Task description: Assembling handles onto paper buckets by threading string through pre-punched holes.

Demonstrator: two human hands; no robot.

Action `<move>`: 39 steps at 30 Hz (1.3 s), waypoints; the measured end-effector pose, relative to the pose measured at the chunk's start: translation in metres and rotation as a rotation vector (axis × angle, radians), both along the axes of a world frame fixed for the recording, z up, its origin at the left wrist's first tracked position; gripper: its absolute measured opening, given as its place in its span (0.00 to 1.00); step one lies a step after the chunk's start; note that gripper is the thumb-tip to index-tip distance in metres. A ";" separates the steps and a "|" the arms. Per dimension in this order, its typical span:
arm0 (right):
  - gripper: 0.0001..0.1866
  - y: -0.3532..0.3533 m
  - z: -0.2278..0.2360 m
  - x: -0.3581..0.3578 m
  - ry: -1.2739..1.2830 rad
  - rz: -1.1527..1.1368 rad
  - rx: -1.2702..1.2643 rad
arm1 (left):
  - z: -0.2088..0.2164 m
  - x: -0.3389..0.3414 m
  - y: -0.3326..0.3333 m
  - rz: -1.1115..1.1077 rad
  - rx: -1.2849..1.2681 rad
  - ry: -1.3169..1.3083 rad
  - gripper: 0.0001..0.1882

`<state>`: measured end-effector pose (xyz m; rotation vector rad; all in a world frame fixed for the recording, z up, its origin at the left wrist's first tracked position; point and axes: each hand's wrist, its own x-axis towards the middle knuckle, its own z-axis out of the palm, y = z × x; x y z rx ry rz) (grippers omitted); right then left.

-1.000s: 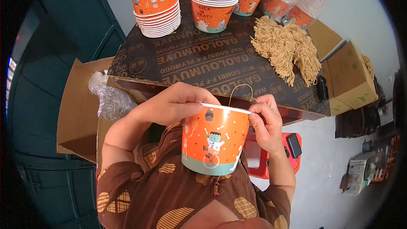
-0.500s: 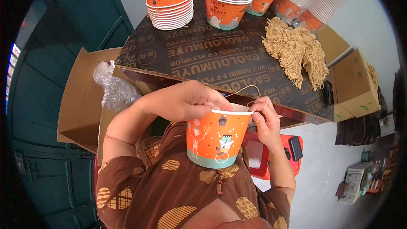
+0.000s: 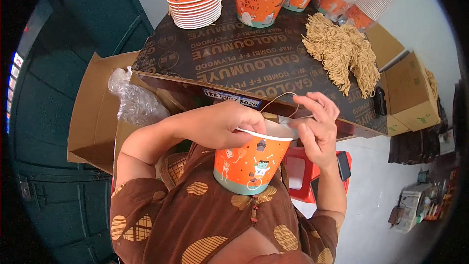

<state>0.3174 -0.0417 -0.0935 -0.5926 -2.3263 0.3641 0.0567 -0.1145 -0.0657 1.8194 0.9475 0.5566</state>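
Note:
An orange paper bucket (image 3: 244, 166) with a teal base and Halloween figures rests upright against my torso. My left hand (image 3: 239, 127) grips its left rim, thumb outside and the other fingers reaching in, their tips hidden. At the right rim is my right hand (image 3: 317, 127), its fingers curled around a thin tan cord (image 3: 278, 96). That cord arches above the rim in a loop; where it meets the bucket wall is hard to make out.
On the dark plywood table (image 3: 229, 61) stand stacked orange buckets (image 3: 195, 12), a shorter stack (image 3: 259, 5) and a pile of tan cords (image 3: 342, 54). Open cardboard boxes flank it, the left box (image 3: 93, 112) beside clear plastic wrap (image 3: 139, 100). A red stool (image 3: 303, 186) holds phone-like dark objects.
My right hand has risen and moved right, off its close hold on the rim, its fingers now more raised with the cord. My left hand keeps the rim; the bucket has barely shifted.

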 end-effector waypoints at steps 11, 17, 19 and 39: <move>0.10 -0.008 0.025 -0.029 -0.157 0.314 -1.172 | 0.015 0.017 0.001 -0.005 -0.027 0.074 0.10; 0.10 -0.004 0.022 -0.029 -0.109 0.380 -1.283 | 0.018 0.018 0.001 0.012 0.008 0.088 0.10; 0.10 -0.002 0.017 -0.027 -0.114 0.378 -1.304 | 0.015 0.019 0.001 0.021 0.038 0.075 0.10; 0.14 0.004 0.009 -0.024 -0.084 0.451 -1.443 | 0.008 0.027 -0.015 0.162 0.105 0.099 0.11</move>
